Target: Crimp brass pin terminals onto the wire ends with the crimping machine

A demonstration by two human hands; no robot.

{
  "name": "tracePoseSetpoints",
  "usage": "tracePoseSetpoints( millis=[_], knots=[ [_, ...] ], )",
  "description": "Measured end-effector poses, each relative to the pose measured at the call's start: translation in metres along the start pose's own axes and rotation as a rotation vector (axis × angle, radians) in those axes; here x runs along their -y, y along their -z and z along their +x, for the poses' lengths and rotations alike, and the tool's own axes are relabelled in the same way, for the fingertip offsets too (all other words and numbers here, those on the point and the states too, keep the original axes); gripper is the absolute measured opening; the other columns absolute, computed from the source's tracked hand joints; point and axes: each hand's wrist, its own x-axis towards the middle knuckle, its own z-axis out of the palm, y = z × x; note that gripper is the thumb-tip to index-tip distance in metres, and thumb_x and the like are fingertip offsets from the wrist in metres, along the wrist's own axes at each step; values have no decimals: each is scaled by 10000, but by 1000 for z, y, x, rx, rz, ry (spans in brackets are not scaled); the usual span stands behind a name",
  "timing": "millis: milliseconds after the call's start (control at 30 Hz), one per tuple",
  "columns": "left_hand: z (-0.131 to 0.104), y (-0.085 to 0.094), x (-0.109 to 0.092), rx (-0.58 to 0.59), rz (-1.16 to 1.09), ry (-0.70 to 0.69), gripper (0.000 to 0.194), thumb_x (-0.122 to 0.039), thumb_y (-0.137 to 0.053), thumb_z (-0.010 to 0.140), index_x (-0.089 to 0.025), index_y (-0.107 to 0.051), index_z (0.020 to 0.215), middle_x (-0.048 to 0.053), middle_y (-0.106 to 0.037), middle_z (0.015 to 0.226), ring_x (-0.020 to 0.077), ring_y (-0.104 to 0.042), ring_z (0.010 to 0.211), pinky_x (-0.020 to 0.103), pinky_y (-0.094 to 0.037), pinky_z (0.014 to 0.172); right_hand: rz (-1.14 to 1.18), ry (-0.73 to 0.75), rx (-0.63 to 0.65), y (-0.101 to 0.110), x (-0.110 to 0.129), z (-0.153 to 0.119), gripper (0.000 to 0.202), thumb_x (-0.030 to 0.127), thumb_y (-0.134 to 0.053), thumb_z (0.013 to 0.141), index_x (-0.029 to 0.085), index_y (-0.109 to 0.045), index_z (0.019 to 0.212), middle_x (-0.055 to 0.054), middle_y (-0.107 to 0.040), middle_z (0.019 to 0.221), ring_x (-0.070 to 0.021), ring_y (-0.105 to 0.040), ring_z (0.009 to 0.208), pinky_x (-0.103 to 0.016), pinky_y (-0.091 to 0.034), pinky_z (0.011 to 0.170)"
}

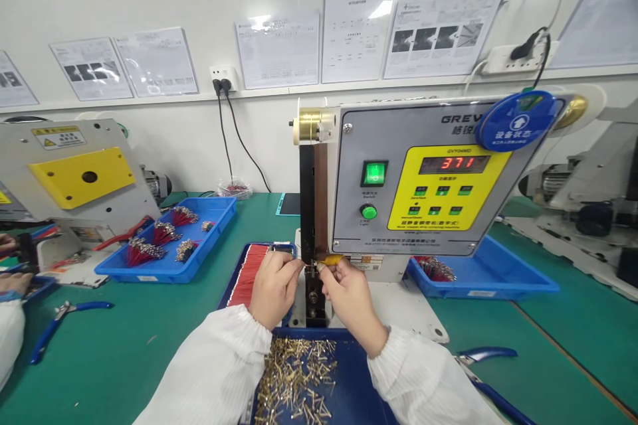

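My left hand [274, 285] is closed in a pinch at the left side of the crimping machine's [409, 179] narrow working head. What lies between its fingertips is too small to tell. From the other side my right hand [351, 299] pinches at the same spot, with a yellow covering [333, 259] on one finger; its fingertips hide whatever they hold. Red wires [252, 272] lie in a row in a tray beside my left hand. Below both wrists, a dark blue tray [361, 382] carries many loose brass-coloured terminals [299, 372].
Blue-handled cutters [491, 378] lie at right, and another pair [62, 322] at left. Blue bins with red wire bundles stand left [172, 269] and right [498, 279]. At the far left, a co-worker's hand [14, 284] is beside another machine [84, 172].
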Motion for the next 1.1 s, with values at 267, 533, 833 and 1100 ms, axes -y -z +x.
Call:
tracePoseSetpoints(
  millis=[267,533,833,1100],
  knots=[
    [0,1,-1,-3,-33,26,152,-190,-479,931,-186,-624,976,62,-576,885,180,-527,863,310,-456,758,-14,-1,-8,0,0,-2,241,439,-531,837,226,-507,727,0,-570,540,-186,-565,482,-270,-456,441],
    [-12,-9,12,47,-345,456,284,-356,-361,974,-180,-559,1077,47,-647,890,155,-616,767,277,-479,694,-38,-100,145,26,-2,8,263,444,-495,837,213,-505,710,11,-553,503,-146,-496,388,-239,-383,376],
    [-12,-13,13,86,-368,526,352,-448,-371,954,-194,-603,1032,19,-624,777,161,-600,734,271,-467,698,-310,-140,155,92,-16,8,150,349,-478,811,217,-515,749,3,-577,555,-180,-528,444,-287,-408,468],
    [-10,-12,11,125,-365,540,347,-438,-376,954,-178,-603,993,14,-621,756,149,-583,692,257,-448,667,-741,68,167,88,-22,7,103,155,-540,813,191,-574,723,-76,-662,808,-242,-627,768,-300,-416,665]
  ],
)
